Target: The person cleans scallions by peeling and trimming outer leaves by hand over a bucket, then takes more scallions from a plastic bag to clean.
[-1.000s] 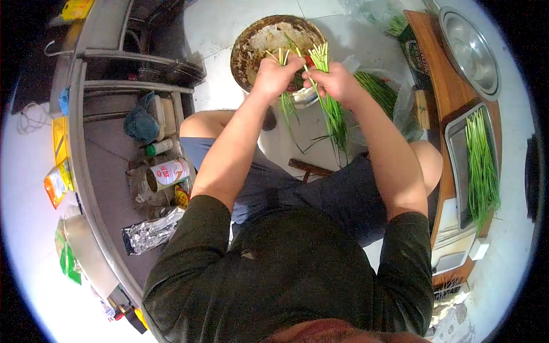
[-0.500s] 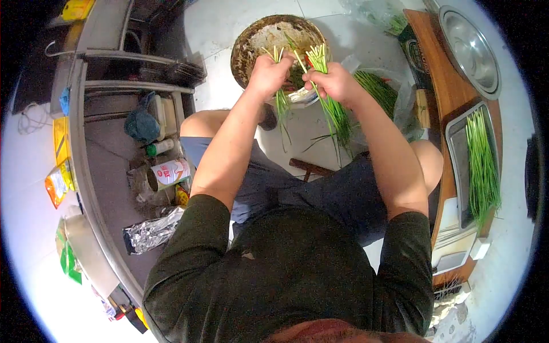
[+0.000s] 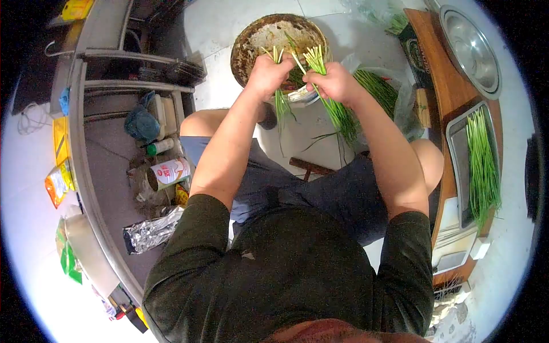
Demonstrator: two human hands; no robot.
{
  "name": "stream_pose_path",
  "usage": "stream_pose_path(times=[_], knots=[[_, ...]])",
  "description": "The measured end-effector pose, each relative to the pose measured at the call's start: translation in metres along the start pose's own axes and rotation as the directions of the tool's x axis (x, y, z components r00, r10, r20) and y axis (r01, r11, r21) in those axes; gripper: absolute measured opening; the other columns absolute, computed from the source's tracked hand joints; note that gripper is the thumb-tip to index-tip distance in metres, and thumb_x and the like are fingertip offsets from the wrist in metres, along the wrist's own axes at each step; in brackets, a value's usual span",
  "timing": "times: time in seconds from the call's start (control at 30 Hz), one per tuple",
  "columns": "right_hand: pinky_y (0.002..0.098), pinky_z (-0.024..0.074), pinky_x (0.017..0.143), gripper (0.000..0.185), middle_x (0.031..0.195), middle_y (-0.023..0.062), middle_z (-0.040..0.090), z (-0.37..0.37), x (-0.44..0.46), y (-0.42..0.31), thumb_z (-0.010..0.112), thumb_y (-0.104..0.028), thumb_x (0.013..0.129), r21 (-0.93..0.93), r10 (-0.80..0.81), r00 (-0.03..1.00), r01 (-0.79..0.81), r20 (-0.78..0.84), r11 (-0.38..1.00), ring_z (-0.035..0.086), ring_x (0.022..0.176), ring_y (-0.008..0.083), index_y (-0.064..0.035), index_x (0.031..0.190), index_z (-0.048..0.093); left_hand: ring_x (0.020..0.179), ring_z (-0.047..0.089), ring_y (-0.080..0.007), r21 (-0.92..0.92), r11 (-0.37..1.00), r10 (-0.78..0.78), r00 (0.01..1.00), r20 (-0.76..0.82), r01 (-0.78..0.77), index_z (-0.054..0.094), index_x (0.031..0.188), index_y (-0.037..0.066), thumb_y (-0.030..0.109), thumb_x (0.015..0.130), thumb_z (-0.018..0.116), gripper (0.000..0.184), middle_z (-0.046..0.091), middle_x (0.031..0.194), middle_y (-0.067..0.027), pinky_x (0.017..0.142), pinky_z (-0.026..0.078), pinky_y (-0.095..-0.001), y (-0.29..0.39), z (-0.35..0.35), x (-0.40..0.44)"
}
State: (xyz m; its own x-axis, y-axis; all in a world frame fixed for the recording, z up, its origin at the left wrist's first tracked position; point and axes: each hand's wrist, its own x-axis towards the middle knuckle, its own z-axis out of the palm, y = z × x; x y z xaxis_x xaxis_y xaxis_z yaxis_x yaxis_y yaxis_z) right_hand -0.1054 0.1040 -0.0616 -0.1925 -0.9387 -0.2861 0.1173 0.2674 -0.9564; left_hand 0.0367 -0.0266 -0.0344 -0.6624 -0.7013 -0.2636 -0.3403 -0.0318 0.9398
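Note:
My left hand (image 3: 267, 78) is closed around a thin bunch of green chives (image 3: 281, 106), pale stem ends up and leaf tips hanging down. Close by on the right, my right hand (image 3: 333, 83) grips a thicker bunch of chives (image 3: 341, 119), its pale ends fanned above the thumb. One pale stem slants between the two hands. Both hands are over the near edge of a wide round basin (image 3: 251, 43), brown-stained inside, with some green scraps in it. Just right of my right hand, more chives (image 3: 378, 88) lie in a clear plastic bag (image 3: 407, 108).
On the wooden board (image 3: 426, 63) at right are a steel bowl (image 3: 470, 51) and a metal tray (image 3: 464, 171) bearing chives (image 3: 482, 160). A shelf at left holds a can (image 3: 170, 173) and crumpled foil (image 3: 153, 230). A small wooden stool (image 3: 309, 167) shows between my knees.
Both hands stay nearly in place with their bunches. The stem ends in my right hand have shifted slightly left and tilt more that way.

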Motion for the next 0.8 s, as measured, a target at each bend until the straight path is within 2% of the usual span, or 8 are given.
stream_pose_path(times=[0.13,0.23,0.43,0.53,0.63,0.73,0.8], knots=[[0.0274,0.0415,0.045,0.021,0.068,0.003,0.065,0.0,0.003,0.004,0.063,-0.023,0.082,-0.005,0.003,1.0,-0.003,-0.011,1.0,0.051,0.047,0.0109,-0.0017,0.082,0.065,0.055,0.048,-0.0069,-0.106,0.994,0.003,0.999,0.054,0.002,0.064,0.078,0.002,0.012,0.083,0.063,0.011,0.056,0.063,0.0023,0.049,0.038,-0.0263,-0.01,-0.003,0.005],[0.0272,0.0418,0.045,0.022,0.068,0.0032,0.065,0.0,0.002,0.003,0.063,-0.023,0.082,-0.024,0.018,1.0,-0.018,-0.021,1.0,0.052,0.047,0.0114,-0.0017,0.082,0.066,0.055,0.049,-0.007,-0.077,0.997,-0.023,1.0,0.019,0.024,0.067,0.084,0.001,0.014,0.084,0.063,0.013,0.056,0.064,0.0014,0.049,0.038,-0.0267,-0.008,-0.001,0.002],[0.0272,0.0423,0.045,0.021,0.068,0.0029,0.065,-0.001,0.004,0.005,0.062,-0.023,0.083,0.021,-0.003,1.0,0.004,-0.012,1.0,0.052,0.047,0.0105,-0.0023,0.082,0.066,0.064,0.058,-0.0142,0.207,0.978,0.007,0.99,-0.143,0.023,0.069,0.096,-0.001,0.026,0.087,0.063,0.029,0.065,0.071,-0.0073,0.063,0.048,-0.0325,-0.016,-0.004,0.01],[0.0252,0.0413,0.048,0.018,0.068,0.0016,0.063,0.0,0.0,-0.001,0.063,-0.02,0.086,0.024,0.016,0.999,-0.015,-0.043,1.0,0.051,0.05,0.0088,-0.0027,0.082,0.066,0.053,0.047,-0.0088,0.282,0.956,-0.024,0.984,-0.177,0.074,0.069,0.093,0.001,0.021,0.091,0.06,0.022,0.057,0.066,0.0002,0.049,0.037,-0.029,-0.004,0.001,0.002],[0.0255,0.0423,0.048,0.019,0.069,0.002,0.064,-0.001,0.001,0.001,0.062,-0.02,0.086,0.033,0.004,0.998,-0.003,-0.055,0.999,0.051,0.05,0.0091,-0.0021,0.082,0.067,0.07,0.061,-0.0178,0.387,0.92,-0.002,0.988,-0.156,0.062,0.069,0.095,-0.001,0.029,0.089,0.061,0.031,0.066,0.074,-0.0101,0.07,0.049,-0.0336,-0.034,-0.008,0.016],[0.0259,0.0425,0.048,0.02,0.069,0.0024,0.064,-0.001,0.002,0.002,0.062,-0.02,0.086,0.056,0.014,0.998,-0.011,-0.067,0.998,0.051,0.05,0.0091,-0.0018,0.08,0.067,0.068,0.061,-0.0195,0.271,0.963,0.052,0.991,-0.126,-0.016,0.069,0.094,-0.001,0.031,0.088,0.062,0.033,0.066,0.072,-0.0093,0.068,0.049,-0.0333,-0.047,-0.01,0.019],[0.026,0.0424,0.048,0.02,0.069,0.0025,0.064,-0.002,0.004,0.005,0.063,-0.021,0.086,0.043,0.006,0.998,-0.003,-0.057,0.999,0.051,0.05,0.0092,-0.0015,0.081,0.067,0.066,0.061,-0.0202,0.272,0.961,-0.007,0.982,-0.186,0.058,0.069,0.091,-0.001,0.034,0.087,0.063,0.036,0.065,0.071,-0.0089,0.065,0.048,-0.0332,-0.033,-0.006,0.012]])
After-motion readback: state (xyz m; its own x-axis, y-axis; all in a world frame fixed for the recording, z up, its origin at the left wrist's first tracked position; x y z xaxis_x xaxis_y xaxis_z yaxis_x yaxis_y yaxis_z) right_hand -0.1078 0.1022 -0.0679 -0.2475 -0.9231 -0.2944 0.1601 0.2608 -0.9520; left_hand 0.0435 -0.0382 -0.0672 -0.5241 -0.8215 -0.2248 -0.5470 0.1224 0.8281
